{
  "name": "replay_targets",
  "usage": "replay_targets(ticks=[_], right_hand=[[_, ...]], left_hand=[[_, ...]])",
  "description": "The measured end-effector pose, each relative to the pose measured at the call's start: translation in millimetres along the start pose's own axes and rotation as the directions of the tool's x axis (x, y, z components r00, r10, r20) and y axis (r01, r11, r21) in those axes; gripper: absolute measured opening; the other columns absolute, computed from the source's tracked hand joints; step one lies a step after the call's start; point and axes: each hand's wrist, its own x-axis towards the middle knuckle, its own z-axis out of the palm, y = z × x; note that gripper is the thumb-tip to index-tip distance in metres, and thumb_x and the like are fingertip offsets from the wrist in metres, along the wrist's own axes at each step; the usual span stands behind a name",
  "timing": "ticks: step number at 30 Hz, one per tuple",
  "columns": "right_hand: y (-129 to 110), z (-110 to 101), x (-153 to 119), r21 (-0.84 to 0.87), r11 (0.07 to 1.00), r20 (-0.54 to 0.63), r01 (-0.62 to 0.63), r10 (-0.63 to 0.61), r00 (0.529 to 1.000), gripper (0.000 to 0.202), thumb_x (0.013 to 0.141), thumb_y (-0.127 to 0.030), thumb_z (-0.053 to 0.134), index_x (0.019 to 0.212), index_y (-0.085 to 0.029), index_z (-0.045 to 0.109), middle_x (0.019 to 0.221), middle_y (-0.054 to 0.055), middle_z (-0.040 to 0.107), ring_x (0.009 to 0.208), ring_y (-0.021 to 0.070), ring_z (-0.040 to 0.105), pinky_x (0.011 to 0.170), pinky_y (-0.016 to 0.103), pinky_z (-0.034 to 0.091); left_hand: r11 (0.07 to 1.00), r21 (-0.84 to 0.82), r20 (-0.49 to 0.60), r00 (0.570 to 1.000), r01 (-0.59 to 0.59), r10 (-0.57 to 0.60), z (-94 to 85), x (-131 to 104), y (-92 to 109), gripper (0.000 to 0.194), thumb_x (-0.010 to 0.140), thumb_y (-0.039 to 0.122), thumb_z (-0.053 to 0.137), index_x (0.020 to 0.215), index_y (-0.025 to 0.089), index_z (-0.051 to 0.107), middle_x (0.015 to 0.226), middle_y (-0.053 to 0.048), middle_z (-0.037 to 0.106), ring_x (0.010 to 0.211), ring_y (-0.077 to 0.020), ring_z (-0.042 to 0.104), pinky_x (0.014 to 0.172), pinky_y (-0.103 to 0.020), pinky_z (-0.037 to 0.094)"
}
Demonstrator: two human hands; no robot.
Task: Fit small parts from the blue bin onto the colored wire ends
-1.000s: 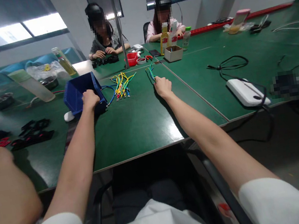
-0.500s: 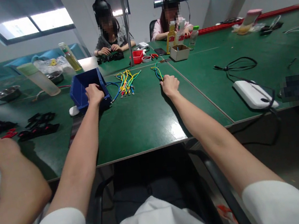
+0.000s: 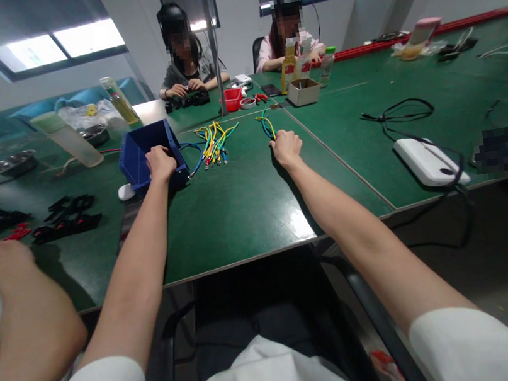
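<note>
My left hand (image 3: 161, 163) is curled at the open front of a blue plastic bin (image 3: 133, 146); its fingertips are hidden, so what they grip does not show. Farther right, my right hand (image 3: 286, 147) is closed on the near ends of a few yellow, green and blue wires (image 3: 267, 126) lying on the green table. Between the hands lies a spread bunch of yellow, green, blue and red wires (image 3: 214, 142) with metal end lugs. A blue wire (image 3: 194, 150) loops beside the bin's right side.
A white mouse-like object (image 3: 126, 192) and a dark flat item lie by the bin. At left are another person's arm (image 3: 28, 313) and black straps (image 3: 66, 227). A white power bank (image 3: 428, 161) with black cable lies right. Two people sit opposite, behind a red box (image 3: 234, 99) and cardboard box (image 3: 303, 91).
The view has shifted very slightly. Both hands stay essentially where they were, the left at the bin and the right on the wires.
</note>
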Motion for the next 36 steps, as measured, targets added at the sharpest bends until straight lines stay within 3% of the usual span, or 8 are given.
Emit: replay_targets(ticks=[4, 8, 13, 24, 36], right_hand=[[-0.4, -0.1, 1.1, 0.009, 1.0, 0.002, 0.013, -0.013, 1.0, 0.032, 0.096, -0.03, 0.053, 0.115, -0.009, 0.069, 0.117, 0.024, 0.067, 0.112, 0.0373, 0.064, 0.091, 0.046, 0.05], [-1.7, 0.3, 2.3, 0.012, 1.0, -0.003, 0.019, -0.019, 1.0, 0.034, 0.099, -0.027, 0.044, 0.116, -0.011, 0.069, 0.117, 0.024, 0.067, 0.112, 0.0375, 0.064, 0.092, 0.046, 0.049], [-1.5, 3.6, 3.8, -0.006, 0.999, -0.002, 0.033, -0.033, 0.999, 0.032, 0.095, -0.026, 0.051, 0.112, -0.009, 0.071, 0.115, 0.024, 0.068, 0.109, 0.0372, 0.064, 0.091, 0.047, 0.049], [-1.5, 3.3, 3.5, -0.02, 0.998, 0.022, 0.057, -0.057, 0.998, 0.033, 0.095, -0.031, 0.053, 0.112, -0.01, 0.071, 0.113, 0.023, 0.068, 0.109, 0.0368, 0.064, 0.09, 0.046, 0.048], [0.3, 5.1, 4.5, -0.042, 0.998, 0.006, 0.036, -0.036, 0.999, 0.034, 0.095, -0.034, 0.054, 0.116, -0.011, 0.068, 0.117, 0.024, 0.066, 0.112, 0.0362, 0.062, 0.092, 0.047, 0.046]], left_hand=[[0.999, 0.018, -0.033, 0.999, -0.042, 0.043, -1.7, -3.4, 1.1, 0.044, 0.068, 0.006, 0.057, 0.109, 0.017, 0.068, 0.118, -0.012, 0.067, 0.112, -0.028, 0.059, 0.095, -0.04, 0.05], [1.0, 0.013, -0.027, 1.0, -0.013, 0.013, -5.0, -8.6, 5.3, 0.045, 0.068, 0.006, 0.058, 0.11, 0.02, 0.068, 0.117, -0.012, 0.067, 0.112, -0.0293, 0.059, 0.095, -0.041, 0.049], [1.0, 0.004, -0.024, 1.0, -0.002, 0.002, -6.8, -12.3, 8.4, 0.046, 0.07, 0.006, 0.057, 0.112, 0.022, 0.068, 0.118, -0.01, 0.066, 0.113, -0.0284, 0.06, 0.094, -0.039, 0.049], [0.999, -0.001, 0.003, 0.999, -0.044, 0.044, 4.4, 3.4, -3.5, 0.043, 0.07, 0.009, 0.058, 0.11, 0.023, 0.068, 0.114, -0.008, 0.068, 0.11, -0.0255, 0.06, 0.098, -0.036, 0.047], [1.0, 0.019, 0.088, 0.996, 0.003, -0.004, -5.3, -6.0, 3.3, 0.051, 0.073, 0.017, 0.065, 0.124, 0.024, 0.064, 0.13, -0.015, 0.062, 0.12, -0.037, 0.058, 0.101, -0.047, 0.045]])
